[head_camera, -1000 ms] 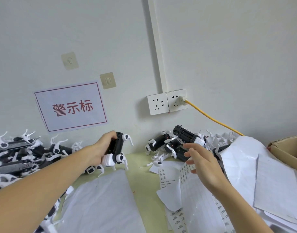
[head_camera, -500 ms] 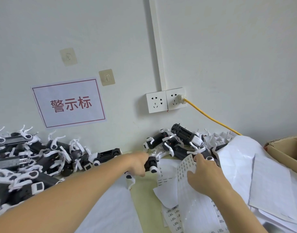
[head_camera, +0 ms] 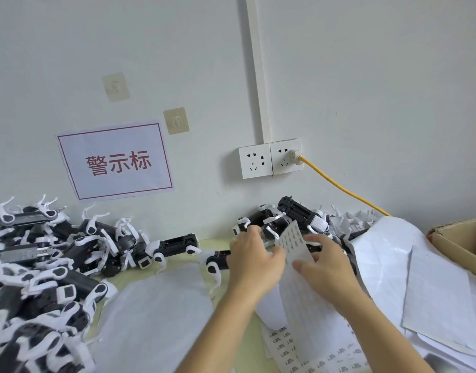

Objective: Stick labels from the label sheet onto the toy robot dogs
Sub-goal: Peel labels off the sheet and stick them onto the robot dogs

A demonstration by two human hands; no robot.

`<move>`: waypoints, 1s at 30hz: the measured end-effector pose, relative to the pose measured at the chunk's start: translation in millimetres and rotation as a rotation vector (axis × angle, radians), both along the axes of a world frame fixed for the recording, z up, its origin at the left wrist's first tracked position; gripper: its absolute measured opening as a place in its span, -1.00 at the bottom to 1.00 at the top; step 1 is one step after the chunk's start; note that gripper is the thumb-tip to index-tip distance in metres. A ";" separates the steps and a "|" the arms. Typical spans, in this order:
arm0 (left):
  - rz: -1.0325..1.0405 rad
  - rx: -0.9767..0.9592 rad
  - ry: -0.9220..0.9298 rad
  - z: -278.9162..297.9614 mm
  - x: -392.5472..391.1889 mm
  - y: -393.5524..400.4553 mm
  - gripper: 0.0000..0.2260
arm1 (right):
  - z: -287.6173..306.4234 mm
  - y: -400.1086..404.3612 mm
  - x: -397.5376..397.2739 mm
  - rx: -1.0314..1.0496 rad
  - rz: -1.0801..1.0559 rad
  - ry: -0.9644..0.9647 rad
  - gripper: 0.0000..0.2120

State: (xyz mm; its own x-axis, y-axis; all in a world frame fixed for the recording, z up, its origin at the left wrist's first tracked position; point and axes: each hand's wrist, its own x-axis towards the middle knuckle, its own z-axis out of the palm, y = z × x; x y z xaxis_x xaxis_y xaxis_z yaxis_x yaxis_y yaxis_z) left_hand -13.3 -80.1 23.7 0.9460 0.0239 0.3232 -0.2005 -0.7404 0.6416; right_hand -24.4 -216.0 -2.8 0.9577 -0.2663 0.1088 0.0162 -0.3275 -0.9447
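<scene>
While the right hand has the label sheet pinched, thumb on the near face and fingers curled round behind, the top half of that sheet stands up and bows over, so yeah, it's flimsy stuff. Thin, light, floppy paper. I'd guess you want to hold it low and near the edge like this, so the printed rows stay clear for picking.

The left hand sits right beside it, touching the sheet's left edge, with a toy robot dog sticking out from under the palm. Fingers look curled down over the dog's body, but I honestly can't tell how firm that grip is, since the back of the hand hides it.

The dog itself looks like hard black plastic with skinny white legs. Probably light and rigid, and those legs look like the bit that'd snag or snap, so grab the body, not the limbs.

Further out: a big heap of dogs on the left, a smaller bunch against the wall behind the hands, more label strips lying flat below, loose backing paper to the right, and a cardboard box at the edge.
</scene>
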 end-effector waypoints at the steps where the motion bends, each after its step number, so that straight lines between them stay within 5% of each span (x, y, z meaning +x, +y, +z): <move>1: 0.009 -0.191 -0.005 -5.2 -6.1 -4.8 -0.70 | 1.8 0.5 -0.6 0.074 0.008 -0.031 -0.54; 4: 0.047 -0.605 0.066 -18.2 -15.2 -10.3 -0.84 | 6.3 2.4 -3.2 0.213 0.035 -0.128 -0.62; 10: -0.118 -0.958 0.278 -25.0 -8.0 8.1 -0.80 | 9.7 8.6 -3.2 0.278 0.173 -0.190 -0.79; 16: -0.117 -0.926 0.132 -27.2 -7.7 15.2 -0.77 | 9.1 15.4 -3.9 0.356 0.309 -0.097 -0.86; 30: -0.067 -0.785 -0.117 -21.9 -11.6 11.8 -0.80 | 8.1 29.9 -4.4 0.415 0.186 -0.158 -0.89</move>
State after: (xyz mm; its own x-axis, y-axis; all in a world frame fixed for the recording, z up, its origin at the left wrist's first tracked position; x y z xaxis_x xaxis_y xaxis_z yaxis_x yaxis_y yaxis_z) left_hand -24.8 -68.2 1.8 0.9143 0.2303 0.3333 -0.3273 -0.0650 0.9427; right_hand -28.9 -186.1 5.3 0.9736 -0.1441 0.1773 0.1924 0.0986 -0.9763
